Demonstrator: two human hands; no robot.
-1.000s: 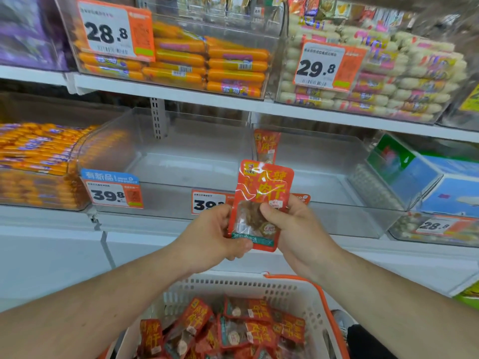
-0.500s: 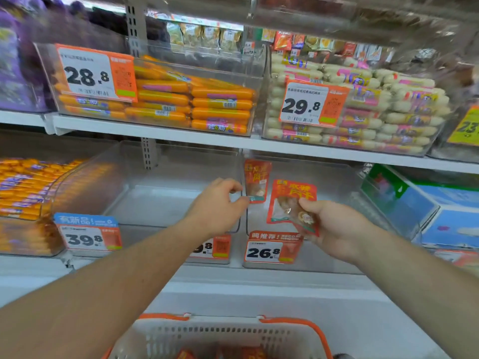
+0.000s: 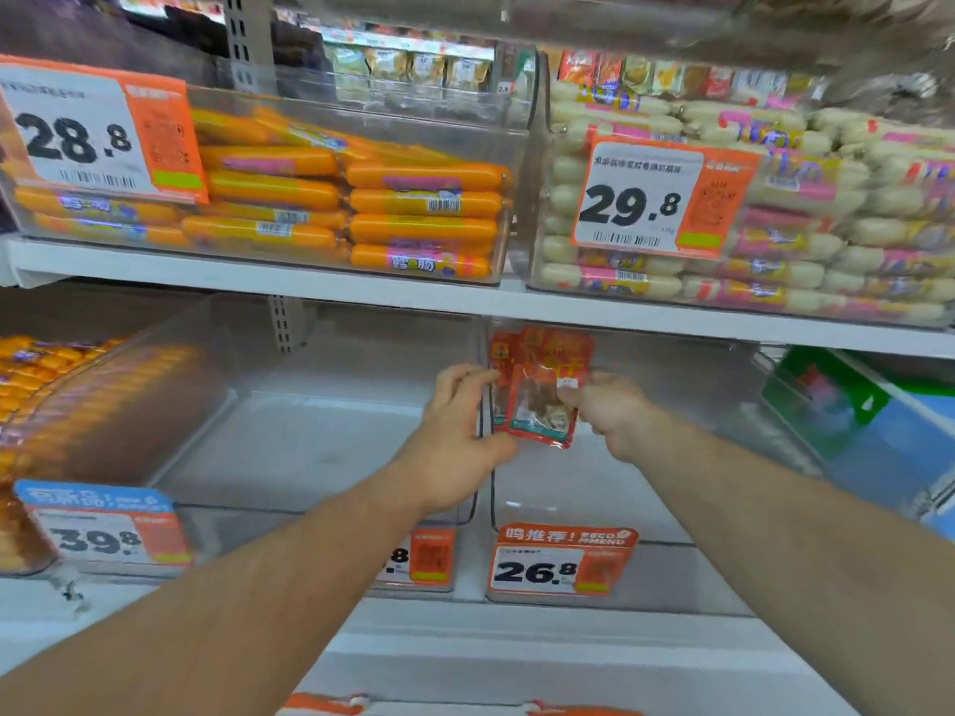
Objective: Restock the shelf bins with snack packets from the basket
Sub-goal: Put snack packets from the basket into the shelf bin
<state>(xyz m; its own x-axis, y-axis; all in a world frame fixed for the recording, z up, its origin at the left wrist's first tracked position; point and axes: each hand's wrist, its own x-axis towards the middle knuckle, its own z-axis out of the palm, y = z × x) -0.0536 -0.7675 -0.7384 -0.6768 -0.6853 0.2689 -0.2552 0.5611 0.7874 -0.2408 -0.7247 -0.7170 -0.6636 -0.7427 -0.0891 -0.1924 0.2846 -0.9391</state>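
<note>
My right hand (image 3: 610, 413) is pinching a red packet (image 3: 542, 405) upright inside the clear bin (image 3: 672, 509); left hand (image 3: 460, 431), fingers curled, is touching the packet's left edge.

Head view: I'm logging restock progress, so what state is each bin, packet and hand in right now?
Red snack packet: upright, held inside the 26.8 bin.
26.8 bin: nearly bare, a second red packet stands at its left wall.
Middle bin: bare.
Orange sausage bin: well stocked.
White sausage bin: full.
Left hand: fingers on the packets' left edge.
Right hand: pinches the packet.
</note>
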